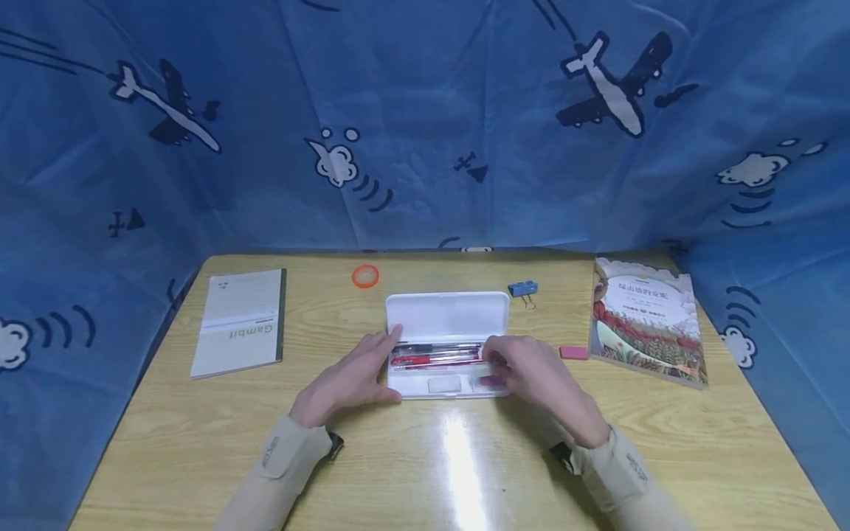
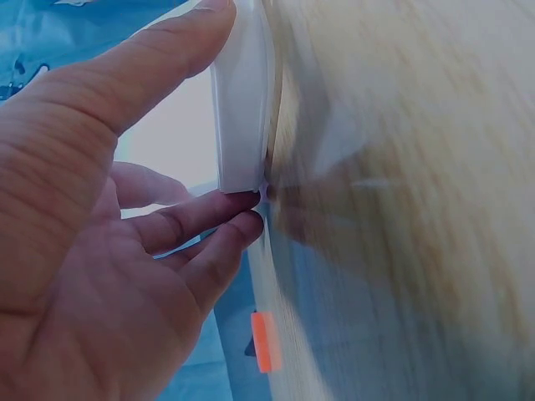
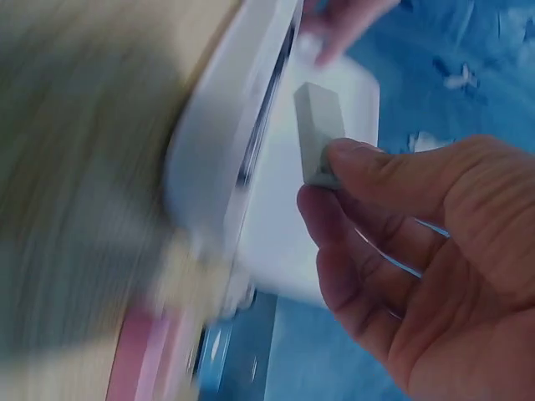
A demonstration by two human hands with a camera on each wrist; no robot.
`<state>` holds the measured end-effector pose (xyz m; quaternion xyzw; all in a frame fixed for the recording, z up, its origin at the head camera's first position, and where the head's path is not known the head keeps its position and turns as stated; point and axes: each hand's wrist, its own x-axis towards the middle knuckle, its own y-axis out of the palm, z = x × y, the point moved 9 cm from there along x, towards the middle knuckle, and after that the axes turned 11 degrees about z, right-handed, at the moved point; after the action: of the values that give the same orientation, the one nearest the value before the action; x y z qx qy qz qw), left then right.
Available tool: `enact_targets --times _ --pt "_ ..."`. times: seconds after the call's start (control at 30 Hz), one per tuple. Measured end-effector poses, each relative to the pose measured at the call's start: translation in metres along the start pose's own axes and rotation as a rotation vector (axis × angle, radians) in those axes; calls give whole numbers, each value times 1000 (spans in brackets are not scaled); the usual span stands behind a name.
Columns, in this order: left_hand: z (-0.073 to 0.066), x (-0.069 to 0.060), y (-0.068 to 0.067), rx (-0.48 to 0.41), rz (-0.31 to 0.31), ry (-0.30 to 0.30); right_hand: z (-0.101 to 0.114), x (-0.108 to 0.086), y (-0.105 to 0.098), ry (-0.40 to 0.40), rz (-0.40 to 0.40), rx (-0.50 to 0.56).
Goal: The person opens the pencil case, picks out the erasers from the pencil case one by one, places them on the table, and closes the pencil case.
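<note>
An open white pencil case (image 1: pixel 448 316) lies on the table with its lid raised at the back. Inside are several pens, among them a red pen (image 1: pixel 425 361), and a white eraser (image 1: pixel 444 384) in the front compartment. My left hand (image 1: pixel 352 375) holds the case's left end, thumb at the front corner and fingers toward the lid hinge. Over the right end is my right hand (image 1: pixel 531 369), which pinches a pale block-shaped eraser (image 3: pixel 319 129) between thumb and fingers. Partly hidden under that hand is a dark pink item (image 1: pixel 491 381) in the case.
To the right lie a pink eraser (image 1: pixel 574 352) and an illustrated book (image 1: pixel 647 321). Behind the case are a blue binder clip (image 1: pixel 522 288) and an orange tape roll (image 1: pixel 365 276). A notebook (image 1: pixel 239 323) is at the left. Blue printed cloth (image 1: pixel 412 199) hangs around the table.
</note>
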<state>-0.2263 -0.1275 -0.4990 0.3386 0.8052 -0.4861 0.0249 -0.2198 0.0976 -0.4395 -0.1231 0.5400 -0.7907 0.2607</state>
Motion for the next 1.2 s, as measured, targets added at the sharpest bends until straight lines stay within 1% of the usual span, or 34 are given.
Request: enact_targets --times 0.1,0.23,0.4,0.57,0.73,0.87,0.97,1.07,1.2 --pt "-1 0 0 1 -1 8 -31 -15 -8 76 -2 -1" --pt "0 0 0 0 -1 10 -65 -36 -21 134 -44 -11" --pt "2 0 0 -9 5 -11 -96 -61 -32 167 -69 -15" --pt "1 0 0 -4 2 -11 -122 -81 -29 234 -45 -29" --pt "2 0 0 -12 7 -25 -135 -89 -25 265 -45 -15" --pt "2 -1 0 -12 7 -34 -138 -87 -22 273 -41 5" --pt "2 0 1 -12 8 -37 -140 -85 -18 277 -24 28" --pt "2 0 1 -9 10 -33 -142 -83 -14 285 -3 46" --pt "2 0 1 -4 7 -24 -142 -82 -13 284 0 47"
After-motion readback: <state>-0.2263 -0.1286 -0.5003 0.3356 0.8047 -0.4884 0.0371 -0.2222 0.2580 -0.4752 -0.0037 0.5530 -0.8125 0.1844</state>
